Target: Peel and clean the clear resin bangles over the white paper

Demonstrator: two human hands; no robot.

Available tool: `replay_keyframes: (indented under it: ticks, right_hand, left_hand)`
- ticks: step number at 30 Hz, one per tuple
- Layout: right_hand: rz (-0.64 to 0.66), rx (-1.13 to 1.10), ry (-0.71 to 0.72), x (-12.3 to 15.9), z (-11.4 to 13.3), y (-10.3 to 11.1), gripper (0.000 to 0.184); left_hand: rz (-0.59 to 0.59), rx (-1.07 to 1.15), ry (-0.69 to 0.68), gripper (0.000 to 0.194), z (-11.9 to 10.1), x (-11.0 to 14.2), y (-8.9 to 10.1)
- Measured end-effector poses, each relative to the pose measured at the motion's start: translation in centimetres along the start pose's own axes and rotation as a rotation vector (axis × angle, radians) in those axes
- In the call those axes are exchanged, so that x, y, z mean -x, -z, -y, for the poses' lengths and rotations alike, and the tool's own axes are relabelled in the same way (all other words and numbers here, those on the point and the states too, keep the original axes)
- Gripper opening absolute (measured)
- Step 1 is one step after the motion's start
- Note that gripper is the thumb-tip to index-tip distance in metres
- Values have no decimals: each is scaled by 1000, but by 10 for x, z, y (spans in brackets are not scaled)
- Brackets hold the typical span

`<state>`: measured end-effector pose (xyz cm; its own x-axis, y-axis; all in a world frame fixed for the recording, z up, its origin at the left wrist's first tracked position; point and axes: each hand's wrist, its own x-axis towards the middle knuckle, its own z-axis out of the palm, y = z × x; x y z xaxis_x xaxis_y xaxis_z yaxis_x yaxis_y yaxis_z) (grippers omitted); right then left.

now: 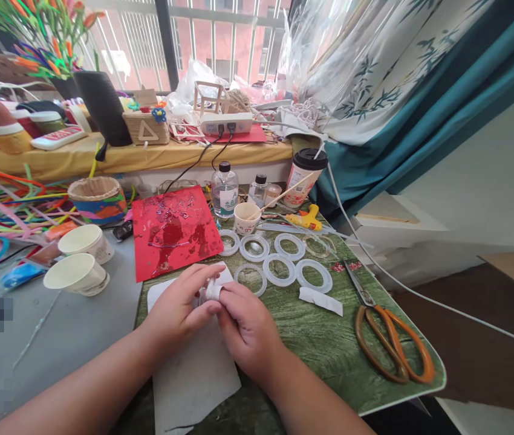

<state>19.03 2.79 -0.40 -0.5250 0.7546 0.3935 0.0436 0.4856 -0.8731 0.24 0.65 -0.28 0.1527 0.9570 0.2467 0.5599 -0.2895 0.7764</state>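
Note:
Above a white sheet of paper (198, 374), my two hands meet at the middle of the table's front. My left hand (179, 302) has its fingers curled round a small clear piece, mostly hidden, whose kind I cannot make out. A crumpled white tissue (214, 292) is pinched in my right hand (250, 326) and pressed against that piece. Just beyond the hands lie several translucent silicone ring molds (279, 270). A folded white paper strip (320, 301) rests right of them.
Large scissors (390, 338) lie at the right edge. A stained red sheet (175, 229), a paper cup with a stick (247, 219), a clear bottle (225, 190), a yellow glue gun (306, 217) and a lidded drink cup (302, 178) stand behind. Two paper cups (75, 275) are left.

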Motion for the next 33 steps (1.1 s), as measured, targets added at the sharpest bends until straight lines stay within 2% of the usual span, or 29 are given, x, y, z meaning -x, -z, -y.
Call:
replay_keyframes:
  ticks: [2,5,8,10,15,17,21,23,25,27,30,33]
  right_hand:
    - [9,9,26,0,3,1,25]
    - [-62,-90,-129,0,3,-2,27]
    - [-113,-307,-342,-1,-1,-4,27]
    - [-154,-451,-434,-2,-3,-5,26]
    - [-206,-576,-513,-4,-6,-3,29]
    - [-197,-453,-450,-3,-4,-2,28]
    - [-67,-5,-60,0,3,-1,21]
    - [-26,70,15,1,5,-1,22]
    - [-63,50,-42,1,5,-2,24]
    - [-106,-31,-151,0,2,-3,24]
    - [-152,-250,-337,-2,-4,-5,24]
    - [-183,-413,-452,-3,-6,-4,27]
  left_hand:
    - [-18,64,25,60,0,2,-2]
    - [-50,158,61,56,-1,4,-5]
    - [-12,77,2,53,-3,4,-6]
    - [49,-6,-45,54,-4,2,-4]
    - [115,-74,-82,61,-5,1,-2]
    - [100,-78,-61,60,-4,2,-2]
    - [7,28,67,46,-4,3,-3]
    - [-56,116,168,43,-5,3,-3]
    - [-125,189,246,44,-6,3,-4]
    - [-142,202,244,44,-7,4,-6]
    - [-24,105,86,42,-6,4,-7]
    - [83,13,-24,55,-5,4,-8]
